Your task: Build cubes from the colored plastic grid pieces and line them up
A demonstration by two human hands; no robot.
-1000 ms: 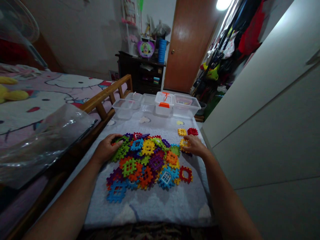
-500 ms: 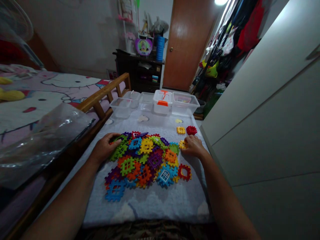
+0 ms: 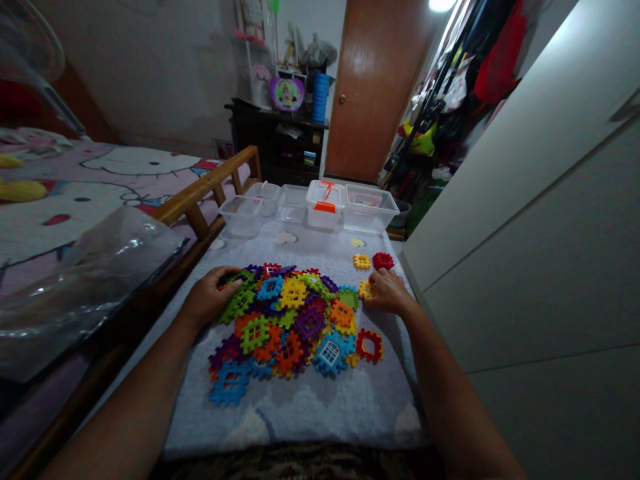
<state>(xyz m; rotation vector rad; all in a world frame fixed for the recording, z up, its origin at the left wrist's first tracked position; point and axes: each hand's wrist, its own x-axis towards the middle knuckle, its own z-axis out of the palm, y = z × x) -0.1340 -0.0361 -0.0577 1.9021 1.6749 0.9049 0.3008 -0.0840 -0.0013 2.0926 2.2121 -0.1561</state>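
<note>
A heap of colourful plastic interlocking tiles (image 3: 293, 320), many with window-like openings, lies on the cloth-covered table. My left hand (image 3: 209, 293) is at the heap's left edge, its thumb and fingers curved around green interlocking tiles (image 3: 239, 301). To the right of the heap, my right hand (image 3: 391, 291) has its fingers closed on a yellow interlocking tile (image 3: 365, 289), which lies low at the table surface. Just beyond that hand are another yellow tile (image 3: 361, 261) and a small red stack of tiles (image 3: 383, 261). Nearer to me lies a red tile with a large opening (image 3: 369, 346).
Clear plastic bins (image 3: 243, 217) line the table's far end, beside a lidded box with orange latches (image 3: 325, 207). A wooden bed rail (image 3: 200, 217) with a plastic bag (image 3: 95, 287) borders the left. A pale cabinet (image 3: 525, 267) stands close on the right.
</note>
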